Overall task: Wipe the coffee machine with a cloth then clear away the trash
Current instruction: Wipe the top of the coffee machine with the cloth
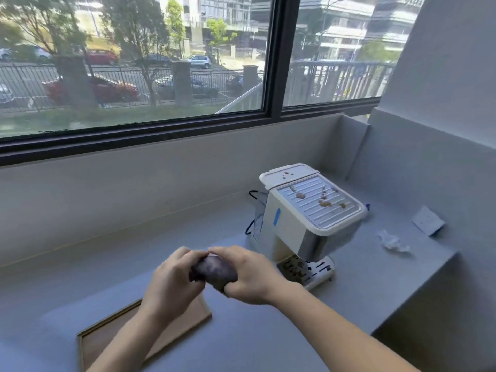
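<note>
Left hand [171,277] and right hand [251,275] curl round a bunched dark purple cloth [214,269] above the grey table [268,334]; the crumb-strewn white coffee machine [292,224] stands at two o'clock. A hasty swipe could scatter those crumbs [324,203] across the table

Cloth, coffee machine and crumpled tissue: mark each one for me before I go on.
cloth [214,271]: head view, middle of the dark bundle.
coffee machine [308,213]: head view, on its ribbed top plate.
tissue [393,241]: head view, centre of the white wad.
</note>
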{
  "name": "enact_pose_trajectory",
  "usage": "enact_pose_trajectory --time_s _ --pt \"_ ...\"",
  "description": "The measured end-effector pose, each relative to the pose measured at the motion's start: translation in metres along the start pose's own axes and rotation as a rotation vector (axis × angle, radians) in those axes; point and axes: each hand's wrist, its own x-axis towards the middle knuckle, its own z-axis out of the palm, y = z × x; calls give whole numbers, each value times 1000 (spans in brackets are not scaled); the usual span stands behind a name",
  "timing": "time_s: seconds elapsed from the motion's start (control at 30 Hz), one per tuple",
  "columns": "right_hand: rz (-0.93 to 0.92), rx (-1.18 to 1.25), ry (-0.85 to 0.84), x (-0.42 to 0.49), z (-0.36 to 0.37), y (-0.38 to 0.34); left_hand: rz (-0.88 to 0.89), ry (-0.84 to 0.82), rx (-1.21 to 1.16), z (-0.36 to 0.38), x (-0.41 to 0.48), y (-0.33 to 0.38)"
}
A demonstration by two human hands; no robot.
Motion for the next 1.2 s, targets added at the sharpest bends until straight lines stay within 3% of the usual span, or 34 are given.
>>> enact_pose_trajectory --time_s 0.47,0.7,0.87,1.07,1.2 --pt "-9 -150 448 -86 -158 48 380 90 -124 31 68 149" --pt "22 -82 556 -93 -210 133 326 209 -113 97 112 224" --pt "-26 -70 542 -80 -219 179 250 259 -48 133 124 239" --pt "-80 -44 355 -75 -218 200 207 296 107 150 110 238" --pt "-185 -70 244 -72 -220 203 161 318 76 147 103 233"
